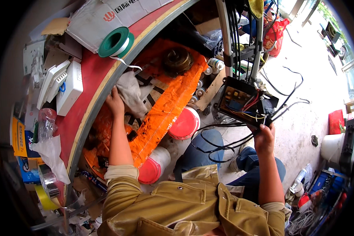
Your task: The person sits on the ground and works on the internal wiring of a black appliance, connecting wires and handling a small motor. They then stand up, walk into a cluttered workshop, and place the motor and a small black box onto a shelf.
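My right hand (pixel 264 138) is closed on the lower corner of an open black box (pixel 244 103) with a circuit board inside. Red, blue and yellow wires run across the board. Black cables (pixel 220 148) hang from the box in loops above my knees. My left hand (pixel 115 103) reaches to the curved table edge, beside a crumpled white rag (pixel 134 94). Its fingers are partly hidden, so its grip is unclear. The rag lies on a dirty orange plastic sheet (pixel 165 118) below the tabletop. Farther along that sheet sits a dark, greasy round metal part (pixel 177 61).
The red tabletop (pixel 91 76) holds a green spool (pixel 116 42) of white tape, white plastic boxes (pixel 70 88) and a carton (pixel 106 19). Red-lidded buckets (pixel 185 123) stand near my knees. A metal frame (pixel 225 31) with hanging cables rises behind the black box. Clutter lies at right.
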`<state>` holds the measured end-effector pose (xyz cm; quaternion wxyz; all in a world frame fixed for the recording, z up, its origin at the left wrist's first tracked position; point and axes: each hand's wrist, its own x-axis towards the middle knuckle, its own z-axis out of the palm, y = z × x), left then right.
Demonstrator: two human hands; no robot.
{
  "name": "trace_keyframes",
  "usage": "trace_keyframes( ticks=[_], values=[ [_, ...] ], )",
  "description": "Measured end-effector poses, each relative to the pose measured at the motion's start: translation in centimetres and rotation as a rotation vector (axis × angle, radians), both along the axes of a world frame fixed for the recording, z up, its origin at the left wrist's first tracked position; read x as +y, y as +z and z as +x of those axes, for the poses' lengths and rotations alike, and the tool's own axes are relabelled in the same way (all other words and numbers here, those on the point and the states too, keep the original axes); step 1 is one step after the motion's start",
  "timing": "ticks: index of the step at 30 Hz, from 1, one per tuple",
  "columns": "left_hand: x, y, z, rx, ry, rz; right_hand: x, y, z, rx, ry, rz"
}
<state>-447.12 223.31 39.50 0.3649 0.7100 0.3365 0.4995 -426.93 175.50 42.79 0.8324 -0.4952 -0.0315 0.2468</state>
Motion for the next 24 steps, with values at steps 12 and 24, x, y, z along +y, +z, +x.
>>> trace_keyframes(
  ticks=[12, 24],
  values=[
    [-7.6, 7.3, -2.9, 1.331, -0.140, 0.283, 2.2, -0.4, -0.7, 0.113, 0.074, 0.046],
    [-19.9, 2.6, 8.6, 0.346, -1.084, -0.551, 4.7, -2.1, -1.8, 0.129, 0.140, 0.089]
  ],
)
